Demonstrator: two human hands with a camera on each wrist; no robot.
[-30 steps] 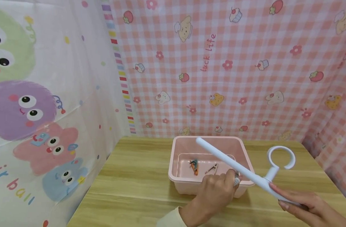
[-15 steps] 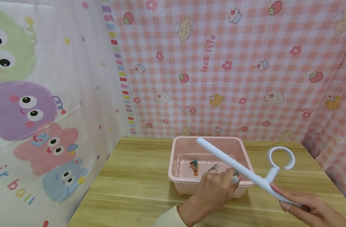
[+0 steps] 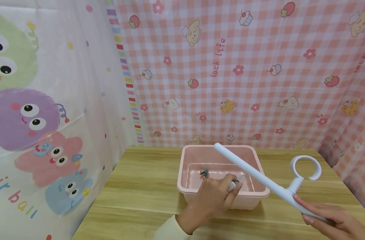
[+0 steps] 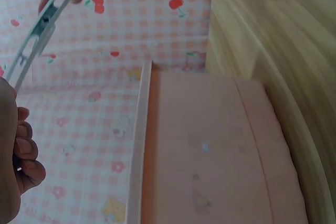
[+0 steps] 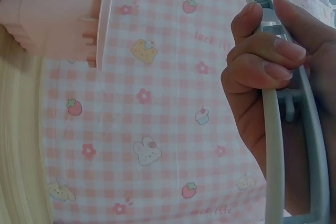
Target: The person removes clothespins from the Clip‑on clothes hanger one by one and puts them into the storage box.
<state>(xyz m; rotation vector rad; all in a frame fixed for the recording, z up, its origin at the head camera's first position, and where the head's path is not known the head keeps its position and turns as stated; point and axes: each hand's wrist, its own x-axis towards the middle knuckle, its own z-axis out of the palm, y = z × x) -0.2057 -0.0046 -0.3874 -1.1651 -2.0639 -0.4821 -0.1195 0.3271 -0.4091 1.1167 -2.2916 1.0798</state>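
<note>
My right hand (image 3: 339,218) grips a pale blue clothes hanger (image 3: 254,173) near one end, its open ring hook (image 3: 306,168) standing up to the right. In the right wrist view, fingers and thumb curl round the hanger's frame (image 5: 273,156). Over the front of the pink bin (image 3: 261,193), my left hand (image 3: 210,195) pinches a small grey-and-white clip (image 3: 231,186), mostly covered by the fingers. An orange-and-teal clip (image 3: 204,174) lies in the bin, partly behind that hand. In the left wrist view, my left hand's fingers (image 4: 29,156) are curled.
The bin stands on a wood-grain table (image 3: 134,200). A pink checked curtain (image 3: 170,83) hangs close behind it, and a white curtain with cartoon figures (image 3: 89,116) is at the left. The hanger's bar overlaps the bin's right side in the head view.
My left hand has moved left over the bin with the small clip, away from the hanger's bar, now covering a pale clip seen lying there earlier. The hanger has shifted slightly right.
</note>
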